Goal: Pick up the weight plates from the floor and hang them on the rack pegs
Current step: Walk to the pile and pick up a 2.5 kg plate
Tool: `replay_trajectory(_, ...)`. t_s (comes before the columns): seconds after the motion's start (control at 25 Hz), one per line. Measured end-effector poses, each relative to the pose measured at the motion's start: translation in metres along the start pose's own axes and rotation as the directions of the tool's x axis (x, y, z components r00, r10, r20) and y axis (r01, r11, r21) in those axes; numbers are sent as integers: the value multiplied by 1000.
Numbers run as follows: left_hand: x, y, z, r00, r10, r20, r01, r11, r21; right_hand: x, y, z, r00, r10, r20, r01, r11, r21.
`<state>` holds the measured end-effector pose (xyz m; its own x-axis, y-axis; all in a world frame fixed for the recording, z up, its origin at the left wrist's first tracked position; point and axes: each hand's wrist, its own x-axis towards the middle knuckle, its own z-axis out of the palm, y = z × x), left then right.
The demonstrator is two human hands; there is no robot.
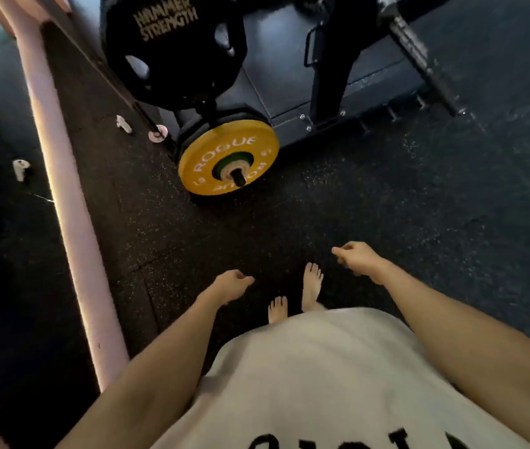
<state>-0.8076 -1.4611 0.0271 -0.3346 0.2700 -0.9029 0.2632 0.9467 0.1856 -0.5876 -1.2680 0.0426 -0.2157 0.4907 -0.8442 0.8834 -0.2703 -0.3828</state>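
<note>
Head view, looking down the person's front at a dark, speckled rubber floor [370,196]. Both bare forearms reached forward over a white shirt [305,377] bearing black lettering at its lower edge. The left hand [232,283] hung above the floor with its fingers loosely curled and grasping nothing; the right hand [355,256] was held a little farther forward, its fingers likewise loosely bent and empty — neither hand touched a plate. Two bare feet [312,286] stood on the floor between the hands. Ahead of the hands, and well apart from them, a yellow Rogue weight plate [228,157] sat upright on a low peg [239,179] of the rack, with a smaller green plate [224,163] and a pale collar nested at its centre and the dark peg end protruding through them. Above it, a large black plate marked Hammer Strength [173,50] hung on an upper part of the same rack, its grip holes visible. To the right stood a black rack upright [331,66] bolted at its foot to a dark platform [273,59], and a barbell sleeve [419,56] lay slanting across the platform's far edge. A pale pink beam [63,189] ran diagonally along the left side — two small white fittings [20,168] lay on the floor beside it.
</note>
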Motion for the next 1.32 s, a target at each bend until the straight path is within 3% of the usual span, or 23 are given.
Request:
replay_trajectory(0.12, 7, -7, 24, 993, 24, 117, -45, 982, 184, -28, 71, 17, 991, 126, -41, -118, 979, 168)
replay_trajectory(0.28, 13, 23, 48, 974, 82, 210, -172, 874, 455, -63, 155, 26, 958, 264, -114, -201, 898, 391)
replay_trajectory(0.48, 7, 119, 100, 929, 196, 314, -363, 644, 674, -97, 260, 27, 874, 457, -164, -232, 690, 685)
replay_trajectory(0.64, -5, 213, 171, 891, 228, 393, -452, 516, 727, -119, 335, 12, 818, 551, -163, -211, 552, 807)
replay_trajectory(0.96, -52, 369, 360, 830, 345, 439, -545, 337, 768, -147, 489, -101, 786, 599, -154, -171, 450, 876)
replay_trajectory(1.08, -66, 424, 404, 806, 402, 435, -572, 341, 746, -134, 525, -160, 808, 578, -118, -174, 424, 889)
replay_trajectory(1.2, -57, 480, 437, 822, 374, 429, -554, 351, 755, -104, 553, -223, 823, 561, -91, -214, 454, 865)
replay_trajectory(1.32, -29, 547, 465, 828, 280, 486, -555, 290, 779, -68, 578, -292, 823, 562, -88, -245, 489, 837)
